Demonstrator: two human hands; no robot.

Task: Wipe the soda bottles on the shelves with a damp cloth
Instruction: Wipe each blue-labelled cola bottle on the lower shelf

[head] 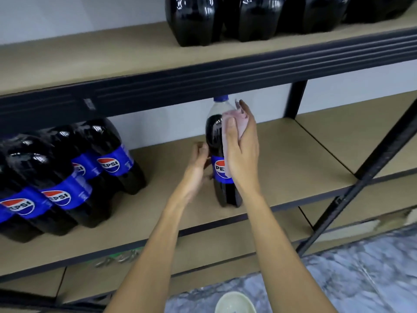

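Head camera view: a person is standing at a shelf (293, 159) and wiping a single soda bottle (215, 132). The bottle is standing upright near the shelf's front edge, its long axis running straight up, its blue cap almost reaching the shelf above. The right hand (242, 150) is the one doing the wiping: it is lying against the bottle's upper right side, holding a pink cloth (239, 125) between thumb and palm, with its fingers (244, 109) reaching nearly straight up towards the neck. The left hand (198, 161) is sitting on the bottle's left side at label height, its fingers (202, 149) curling against the plastic, apparently steadying it, though blur is hiding the exact grip. A wrapped pack of bottles (67, 177) is waiting well apart on the left.
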